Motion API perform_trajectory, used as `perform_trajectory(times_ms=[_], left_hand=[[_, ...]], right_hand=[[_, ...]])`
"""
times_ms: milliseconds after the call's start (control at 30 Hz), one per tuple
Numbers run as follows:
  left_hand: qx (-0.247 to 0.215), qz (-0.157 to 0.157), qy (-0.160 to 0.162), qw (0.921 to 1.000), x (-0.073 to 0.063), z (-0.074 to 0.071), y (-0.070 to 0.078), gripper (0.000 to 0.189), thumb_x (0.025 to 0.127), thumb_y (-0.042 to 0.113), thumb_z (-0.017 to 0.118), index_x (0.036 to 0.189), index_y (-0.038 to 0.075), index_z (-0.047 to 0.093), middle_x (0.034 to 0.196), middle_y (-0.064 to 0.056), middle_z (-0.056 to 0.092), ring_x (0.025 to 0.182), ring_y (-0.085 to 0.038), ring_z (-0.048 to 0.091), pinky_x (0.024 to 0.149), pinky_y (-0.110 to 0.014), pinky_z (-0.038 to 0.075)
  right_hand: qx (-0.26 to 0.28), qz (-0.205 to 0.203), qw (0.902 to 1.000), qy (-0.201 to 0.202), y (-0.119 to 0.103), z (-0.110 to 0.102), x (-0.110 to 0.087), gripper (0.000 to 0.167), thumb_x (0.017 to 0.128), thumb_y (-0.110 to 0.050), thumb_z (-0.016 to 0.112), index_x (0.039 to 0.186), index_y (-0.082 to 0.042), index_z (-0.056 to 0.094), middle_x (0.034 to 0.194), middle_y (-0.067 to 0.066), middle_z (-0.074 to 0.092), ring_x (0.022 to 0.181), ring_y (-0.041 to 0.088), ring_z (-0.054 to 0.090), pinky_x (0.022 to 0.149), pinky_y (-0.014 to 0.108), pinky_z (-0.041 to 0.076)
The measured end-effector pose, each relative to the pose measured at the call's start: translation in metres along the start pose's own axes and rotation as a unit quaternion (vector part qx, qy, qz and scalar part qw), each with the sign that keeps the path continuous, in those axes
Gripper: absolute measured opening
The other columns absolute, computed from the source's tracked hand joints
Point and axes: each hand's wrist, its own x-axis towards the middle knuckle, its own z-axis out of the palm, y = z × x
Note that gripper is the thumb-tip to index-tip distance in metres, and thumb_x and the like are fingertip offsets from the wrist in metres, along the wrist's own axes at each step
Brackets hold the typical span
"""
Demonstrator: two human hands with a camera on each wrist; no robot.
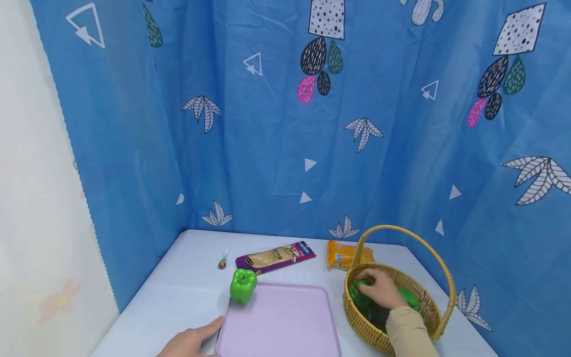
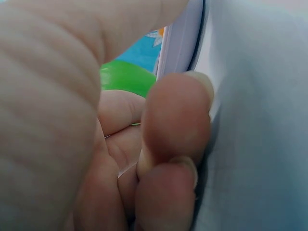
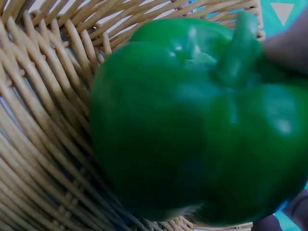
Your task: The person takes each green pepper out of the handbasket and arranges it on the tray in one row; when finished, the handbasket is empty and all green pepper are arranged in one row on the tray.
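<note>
In the head view my right hand (image 1: 384,289) reaches into a wicker basket (image 1: 366,331) and grips a green bell pepper (image 1: 360,296). The right wrist view shows this bell pepper (image 3: 159,115) large, its stem up, fingers at its right side, beside the woven wall. Another green item (image 1: 409,298) and something dark lie in the basket, partly hidden by the hand and sleeve. My left hand (image 1: 192,342) rests on the table, touching the left edge of a pale purple tray (image 1: 281,317). A second green bell pepper (image 1: 243,286) stands on the tray's far left corner.
Behind the tray lie a purple snack packet (image 1: 275,257) and a lollipop (image 1: 223,261). An orange packet (image 1: 341,254) lies behind the basket, whose tall handle (image 1: 428,246) arches over it. A blue patterned curtain (image 1: 276,129) hangs along the back and sides of the white table.
</note>
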Motion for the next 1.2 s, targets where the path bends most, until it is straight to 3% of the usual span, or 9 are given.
perform_trajectory(times_ms=[333,500,733,867,1000,1100,1200], left_hand=[[-0.014,-0.012,0.0,0.9998,-0.004,-0.0015,0.005,0.097,0.08,0.059,0.082,0.152,0.003,0.049,0.142,-0.022,0.061,0.131,-0.055,0.052,0.105,-0.073,0.048],[-0.02,-0.015,0.002,0.9997,-0.0053,-0.0017,0.0054,0.097,0.079,0.059,0.082,0.151,0.003,0.049,0.143,-0.022,0.06,0.131,-0.055,0.052,0.105,-0.074,0.048],[-0.025,-0.006,-0.001,0.9997,-0.0059,-0.0018,0.0061,0.097,0.08,0.059,0.082,0.152,0.003,0.048,0.143,-0.022,0.06,0.131,-0.056,0.051,0.105,-0.074,0.048],[-0.023,-0.008,0.0,0.9997,-0.005,-0.0015,0.0067,0.098,0.08,0.059,0.082,0.152,0.003,0.048,0.142,-0.022,0.06,0.131,-0.056,0.052,0.105,-0.074,0.047],[-0.022,-0.012,-0.002,0.9997,-0.0045,-0.0014,0.0063,0.097,0.08,0.06,0.081,0.152,0.003,0.049,0.142,-0.023,0.06,0.131,-0.056,0.052,0.105,-0.075,0.047],[-0.022,-0.013,-0.004,0.9997,-0.0042,-0.0014,0.0065,0.097,0.08,0.06,0.081,0.152,0.003,0.049,0.142,-0.023,0.06,0.131,-0.056,0.052,0.105,-0.074,0.047],[-0.021,-0.016,-0.003,0.9996,-0.0038,-0.001,0.0073,0.097,0.079,0.059,0.082,0.152,0.003,0.049,0.142,-0.022,0.061,0.131,-0.056,0.052,0.105,-0.074,0.048]], right_hand=[[0.001,0.03,0.9986,0.044,-0.0013,-0.0029,-0.0001,0.029,0.095,-0.022,0.073,0.117,-0.004,0.071,0.115,0.015,0.072,0.104,0.036,0.068,0.079,0.05,0.063],[0.0,0.041,0.9975,0.058,0.0001,-0.0046,-0.0005,0.031,0.097,-0.028,0.072,0.114,-0.002,0.072,0.111,0.016,0.072,0.099,0.035,0.068,0.076,0.049,0.064],[-0.011,0.058,0.9948,0.083,0.0045,-0.0061,-0.0035,0.031,0.1,-0.023,0.068,0.119,0.001,0.072,0.116,0.024,0.072,0.103,0.041,0.068,0.079,0.052,0.064],[-0.017,0.058,0.9951,0.078,0.0045,-0.007,-0.0038,0.032,0.102,-0.02,0.063,0.123,0.004,0.07,0.119,0.027,0.07,0.105,0.045,0.067,0.08,0.054,0.063],[-0.016,0.077,0.9957,0.049,0.0011,-0.0076,-0.0036,0.05,0.106,-0.033,0.055,0.134,0.008,0.063,0.132,0.033,0.063,0.117,0.053,0.061,0.089,0.06,0.061],[-0.025,0.087,0.9954,0.033,-0.0012,-0.0081,-0.0025,0.074,0.099,-0.053,0.063,0.137,0.01,0.058,0.136,0.035,0.059,0.123,0.055,0.057,0.094,0.063,0.059],[-0.041,0.079,0.9957,0.025,-0.0018,-0.0085,-0.0019,0.087,0.087,-0.057,0.076,0.137,0.012,0.058,0.135,0.036,0.059,0.123,0.056,0.056,0.095,0.063,0.059]])
